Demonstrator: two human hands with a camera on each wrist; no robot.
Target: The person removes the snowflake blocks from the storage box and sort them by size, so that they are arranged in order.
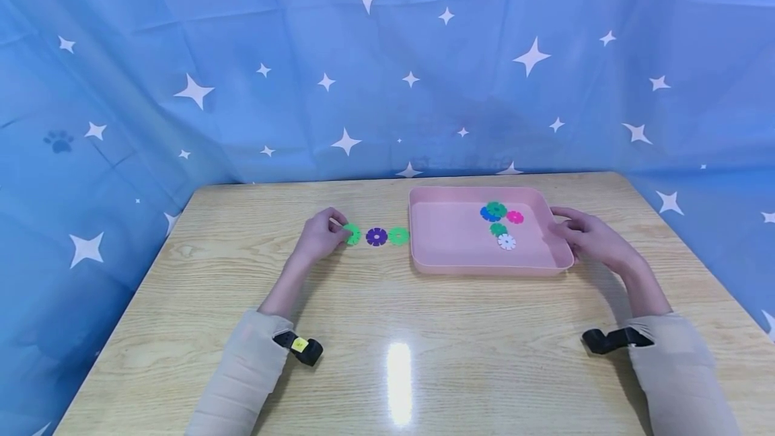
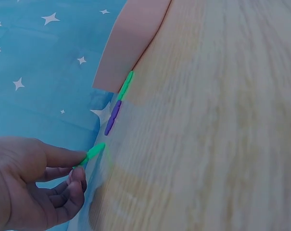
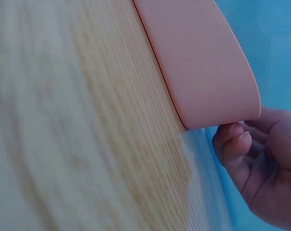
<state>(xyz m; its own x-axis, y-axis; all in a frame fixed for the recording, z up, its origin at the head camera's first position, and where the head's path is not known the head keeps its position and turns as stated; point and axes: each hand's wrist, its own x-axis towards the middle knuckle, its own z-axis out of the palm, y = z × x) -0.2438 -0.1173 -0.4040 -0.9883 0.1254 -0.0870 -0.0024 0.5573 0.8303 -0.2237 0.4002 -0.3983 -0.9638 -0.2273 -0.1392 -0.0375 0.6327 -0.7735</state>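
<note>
seemingly a filming corner: starry blue cloth (image 1: 303, 32) around a wood-grain table (image 1: 484, 355), wrist cameras (image 1: 311, 353).

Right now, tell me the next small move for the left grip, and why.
I'd probably have the left grip lay its bright green disc flat and let go: the disc is pinched at a tilt, just left of the purple disc, which lies flat in line with another green disc beside the pink tray.
</note>
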